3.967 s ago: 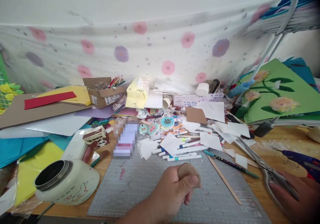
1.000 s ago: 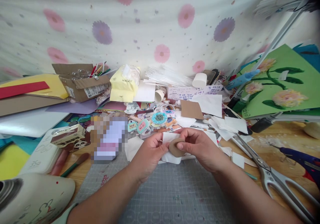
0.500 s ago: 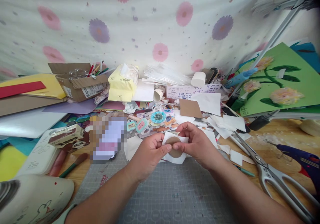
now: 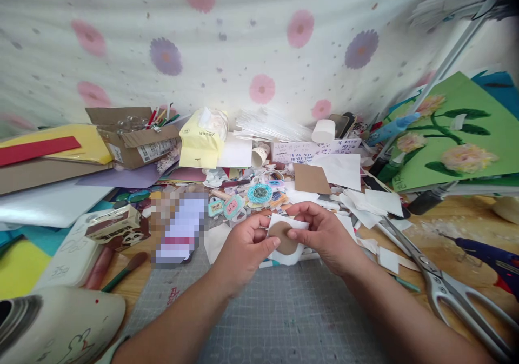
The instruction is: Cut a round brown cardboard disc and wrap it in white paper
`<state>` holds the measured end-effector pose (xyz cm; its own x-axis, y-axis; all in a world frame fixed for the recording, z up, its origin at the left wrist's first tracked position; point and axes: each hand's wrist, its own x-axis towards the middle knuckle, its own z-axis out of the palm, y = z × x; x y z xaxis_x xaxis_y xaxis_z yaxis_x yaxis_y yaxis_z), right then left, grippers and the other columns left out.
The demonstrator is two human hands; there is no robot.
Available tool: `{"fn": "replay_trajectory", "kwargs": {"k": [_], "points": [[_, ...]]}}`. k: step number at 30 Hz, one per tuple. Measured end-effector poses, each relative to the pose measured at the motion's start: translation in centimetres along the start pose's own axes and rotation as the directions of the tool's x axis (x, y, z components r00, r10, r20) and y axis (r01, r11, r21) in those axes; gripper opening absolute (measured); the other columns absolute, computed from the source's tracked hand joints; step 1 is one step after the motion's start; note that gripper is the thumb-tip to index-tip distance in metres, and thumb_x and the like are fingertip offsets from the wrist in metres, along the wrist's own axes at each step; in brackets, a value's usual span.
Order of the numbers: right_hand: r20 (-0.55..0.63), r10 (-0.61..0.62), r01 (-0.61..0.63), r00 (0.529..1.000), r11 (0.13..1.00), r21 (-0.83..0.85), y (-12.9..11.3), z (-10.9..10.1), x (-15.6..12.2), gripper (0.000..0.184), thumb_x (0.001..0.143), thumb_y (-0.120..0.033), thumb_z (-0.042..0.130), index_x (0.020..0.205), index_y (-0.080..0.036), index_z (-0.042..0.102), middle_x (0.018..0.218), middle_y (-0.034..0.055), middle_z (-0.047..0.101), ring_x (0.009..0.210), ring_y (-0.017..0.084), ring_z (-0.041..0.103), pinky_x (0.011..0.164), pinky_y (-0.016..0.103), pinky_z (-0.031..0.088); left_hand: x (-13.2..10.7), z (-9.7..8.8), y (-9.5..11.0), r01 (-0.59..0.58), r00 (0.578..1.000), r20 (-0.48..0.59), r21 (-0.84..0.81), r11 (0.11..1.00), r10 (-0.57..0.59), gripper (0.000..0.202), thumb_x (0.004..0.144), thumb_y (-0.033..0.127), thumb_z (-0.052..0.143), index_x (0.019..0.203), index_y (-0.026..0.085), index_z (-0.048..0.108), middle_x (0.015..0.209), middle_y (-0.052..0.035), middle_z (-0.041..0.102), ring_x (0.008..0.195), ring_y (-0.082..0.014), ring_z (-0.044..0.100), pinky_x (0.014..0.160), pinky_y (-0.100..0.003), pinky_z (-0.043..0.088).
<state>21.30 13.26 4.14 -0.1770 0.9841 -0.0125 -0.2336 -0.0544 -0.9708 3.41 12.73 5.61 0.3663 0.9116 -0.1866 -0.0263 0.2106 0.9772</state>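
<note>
Between both hands is a piece of white paper (image 4: 292, 256) with a round brown cardboard disc (image 4: 284, 238) lying on its upper face. My left hand (image 4: 251, 245) pinches the left edge, its thumb pressed on the disc's lower left. From the right, my right hand (image 4: 318, 234) grips the paper, with the thumb resting on the disc's right part and the fingers behind. The pair is held above the far part of a grey cutting mat (image 4: 259, 310). What lies directly behind the paper is mostly hidden.
Large scissors (image 4: 430, 277) and a blue glue gun (image 4: 482, 250) lie on the right. A phone (image 4: 180, 234), a panda box (image 4: 117, 226) and a white bottle (image 4: 77, 321) stand left. Behind are small craft pieces (image 4: 259, 192), a brown card square (image 4: 311, 179) and paper scraps (image 4: 360, 204).
The thumbs have spread apart on the disc, showing more of its face. The paper is tilted slightly differently, and the whole view has shifted a little.
</note>
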Motion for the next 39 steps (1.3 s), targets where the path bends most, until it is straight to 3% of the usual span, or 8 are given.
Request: {"fn": "replay_trajectory", "kwargs": {"k": [7,12,17,21,30,33,36,39], "points": [[-0.029,0.008,-0.01,1.0,0.999,-0.053,0.0,-0.1,0.0,0.032,0.062,-0.02,0.081,0.09,-0.021,0.066,0.066,-0.0053,0.06,0.056,0.009,0.053,0.051,0.02,0.04,-0.1,0.2,0.1,-0.034,0.998,-0.045,0.079,0.996,0.037,0.017,0.073,0.02,0.066,0.087,0.019,0.057,0.068,0.0029,0.065,0.06,-0.0109,0.055,0.055,-0.022,0.038],[-0.018,-0.004,0.003,1.0,0.998,-0.068,0.2,-0.1,0.1,0.031,0.065,-0.022,0.08,0.092,-0.021,0.066,0.062,-0.0061,0.058,0.054,0.008,0.05,0.049,0.02,0.037,-0.3,0.2,0.1,-0.062,0.996,-0.06,0.145,0.988,0.072,0.024,0.071,0.017,0.067,0.092,0.02,0.057,0.08,-0.0012,0.07,0.069,-0.0156,0.061,0.059,-0.024,0.041],[-0.003,-0.016,0.016,1.0,0.999,-0.03,-0.1,-0.1,0.0,0.033,0.062,-0.02,0.081,0.091,-0.02,0.066,0.063,-0.0055,0.059,0.056,0.009,0.051,0.05,0.021,0.039,-0.1,-0.1,0.2,-0.046,0.999,-0.028,-0.051,0.998,0.045,0.027,0.073,0.025,0.071,0.096,0.019,0.059,0.085,-0.0021,0.068,0.075,-0.0154,0.061,0.065,-0.025,0.044],[-0.011,-0.041,0.041,0.999,0.999,-0.03,-0.3,0.0,0.0,0.033,0.063,-0.02,0.081,0.092,-0.021,0.066,0.061,-0.0064,0.057,0.055,0.009,0.05,0.05,0.02,0.038,0.1,-0.2,-0.2,0.009,1.0,0.019,-0.136,0.991,-0.006,0.022,0.077,0.035,0.068,0.084,0.015,0.061,0.075,-0.0004,0.06,0.067,-0.0117,0.053,0.061,-0.024,0.041],[0.056,-0.078,0.079,0.995,0.997,-0.015,0.0,0.2,-0.3,0.034,0.07,-0.016,0.075,0.101,-0.024,0.062,0.074,-0.0048,0.062,0.064,0.01,0.056,0.057,0.021,0.045,0.1,-0.4,-0.6,-0.104,0.99,-0.089,0.034,0.994,0.106,0.023,0.082,0.036,0.063,0.072,0.017,0.057,0.064,0.0039,0.052,0.059,-0.0091,0.043,0.055,-0.022,0.033],[0.022,-0.07,0.07,0.997,0.998,0.007,0.0,0.5,-0.2,0.035,0.068,-0.016,0.076,0.099,-0.023,0.061,0.074,-0.0036,0.064,0.066,0.011,0.058,0.06,0.023,0.048,-0.1,-0.2,-0.3,-0.133,0.986,-0.107,-0.057,0.989,0.126,0.019,0.079,0.032,0.067,0.071,0.016,0.06,0.065,0.0033,0.056,0.061,-0.0091,0.046,0.057,-0.021,0.037],[-0.011,-0.096,0.097,0.995,0.995,0.035,-0.1,0.8,-0.2,0.036,0.067,-0.018,0.077,0.099,-0.023,0.061,0.072,-0.0035,0.064,0.065,0.012,0.058,0.058,0.023,0.048,-0.2,0.4,-0.1,-0.125,0.989,-0.11,-0.278,0.952,0.098,0.012,0.075,0.026,0.071,0.082,0.017,0.067,0.077,0.0001,0.065,0.07,-0.0116,0.055,0.065,-0.023,0.043],[-0.069,-0.141,0.146,0.988,0.985,0.088,0.0,1.4,-0.3,0.037,0.067,-0.019,0.078,0.099,-0.024,0.061,0.072,-0.0039,0.064,0.065,0.012,0.058,0.057,0.022,0.047,-0.2,1.2,-0.2,-0.099,0.994,-0.089,-0.476,0.874,0.064,0.026,0.075,0.022,0.073,0.1,0.019,0.069,0.089,-0.0034,0.07,0.08,-0.0149,0.062,0.075,-0.027,0.046]]}}
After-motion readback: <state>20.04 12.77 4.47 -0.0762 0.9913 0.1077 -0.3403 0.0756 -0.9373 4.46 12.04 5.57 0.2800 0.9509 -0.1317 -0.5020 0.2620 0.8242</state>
